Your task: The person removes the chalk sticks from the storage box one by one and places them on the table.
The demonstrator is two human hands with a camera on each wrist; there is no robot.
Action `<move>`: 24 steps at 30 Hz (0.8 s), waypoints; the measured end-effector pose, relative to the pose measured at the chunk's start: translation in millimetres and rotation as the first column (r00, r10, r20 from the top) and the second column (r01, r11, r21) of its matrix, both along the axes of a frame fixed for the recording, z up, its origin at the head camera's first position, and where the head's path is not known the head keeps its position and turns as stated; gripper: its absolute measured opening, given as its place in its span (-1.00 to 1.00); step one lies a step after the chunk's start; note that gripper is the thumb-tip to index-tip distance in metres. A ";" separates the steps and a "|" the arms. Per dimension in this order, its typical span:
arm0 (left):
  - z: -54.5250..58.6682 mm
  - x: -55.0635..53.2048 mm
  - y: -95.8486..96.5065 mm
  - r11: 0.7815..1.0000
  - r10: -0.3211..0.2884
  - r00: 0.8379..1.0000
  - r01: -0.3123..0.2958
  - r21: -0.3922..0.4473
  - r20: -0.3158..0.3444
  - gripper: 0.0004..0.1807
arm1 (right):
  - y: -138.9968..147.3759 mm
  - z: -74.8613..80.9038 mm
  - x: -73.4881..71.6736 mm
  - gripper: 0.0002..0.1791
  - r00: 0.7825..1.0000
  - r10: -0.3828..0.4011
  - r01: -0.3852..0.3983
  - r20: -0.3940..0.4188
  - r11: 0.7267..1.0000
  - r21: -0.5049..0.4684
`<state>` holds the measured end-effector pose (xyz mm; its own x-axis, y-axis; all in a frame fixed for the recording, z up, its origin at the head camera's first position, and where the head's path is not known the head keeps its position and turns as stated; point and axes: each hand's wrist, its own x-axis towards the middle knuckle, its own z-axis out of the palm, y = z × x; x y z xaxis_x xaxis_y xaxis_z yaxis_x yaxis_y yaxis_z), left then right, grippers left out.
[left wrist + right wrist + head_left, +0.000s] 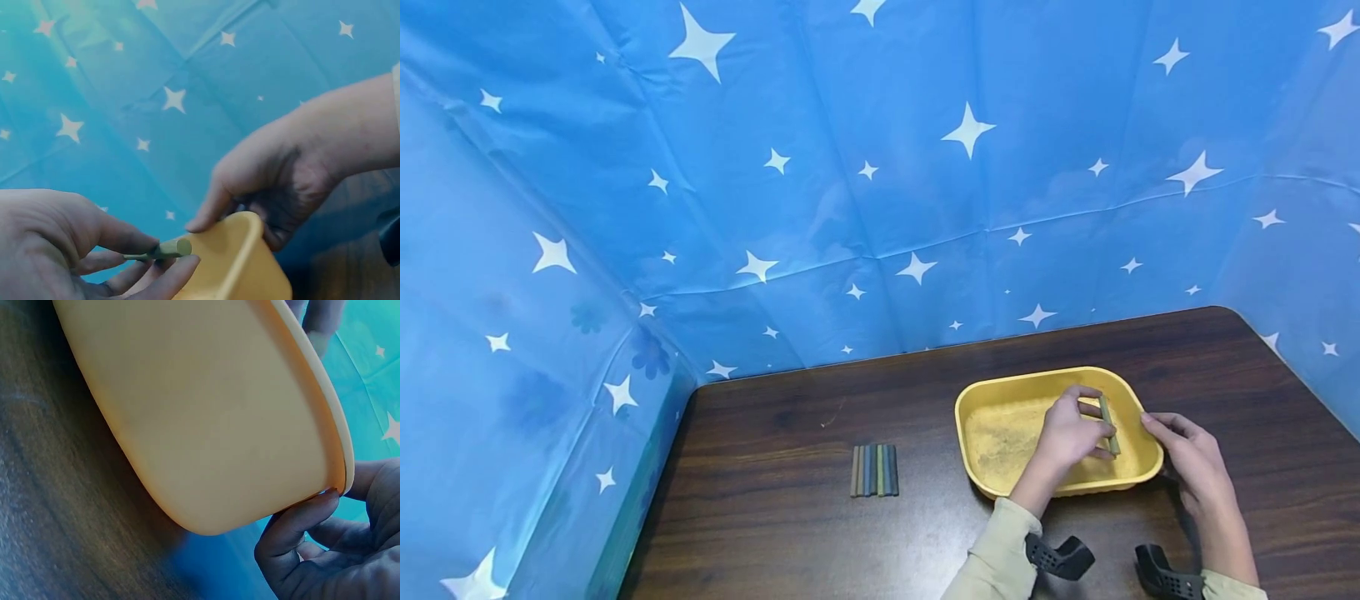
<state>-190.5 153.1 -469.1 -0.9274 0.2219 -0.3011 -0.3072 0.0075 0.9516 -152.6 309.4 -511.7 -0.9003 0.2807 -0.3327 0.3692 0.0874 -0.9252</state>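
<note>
My left hand [1075,427] is over the yellow plastic basin [1000,462], pinching a yellowish-green chalk stick [1108,425] between thumb and fingers. In the left wrist view the round end of the chalk stick [183,247] pokes out past the fingertips. At the basin's right end, my right hand [1195,458] grips the rim, thumb on top and fingers curled beneath. The right wrist view shows the basin's outer wall [212,425] with the right hand [331,544] pinching its edge. Dusty smudges mark the basin's floor.
Several coloured chalk sticks [874,471] lie side by side in a row on the dark wooden table [760,517], left of the basin. A blue star-patterned curtain [850,208] stands behind and beside the table. Each wrist wears a black mount.
</note>
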 end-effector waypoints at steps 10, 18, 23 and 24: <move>11.0 0.2 -43.7 0.985 0.035 0.999 -0.035 0.168 -0.002 -0.53 | -0.1 -1.3 1.0 -0.45 1.000 0.002 -0.002 -0.011 1.000 -0.001; 16.6 -0.5 -88.7 0.979 0.013 0.999 -0.004 0.206 -0.042 -0.48 | -0.4 -1.2 2.7 -0.36 1.000 0.016 -0.015 -0.017 0.999 0.045; 16.5 0.2 -121.6 0.985 0.016 0.998 -0.004 0.171 -0.068 -0.44 | -1.6 -1.9 1.7 -0.35 1.000 0.014 -0.014 -0.009 0.999 0.046; 16.2 0.5 -129.3 0.988 0.018 0.997 -0.006 0.157 -0.074 -0.43 | -2.0 -2.0 1.4 -0.35 1.000 0.012 -0.012 -0.007 0.999 0.047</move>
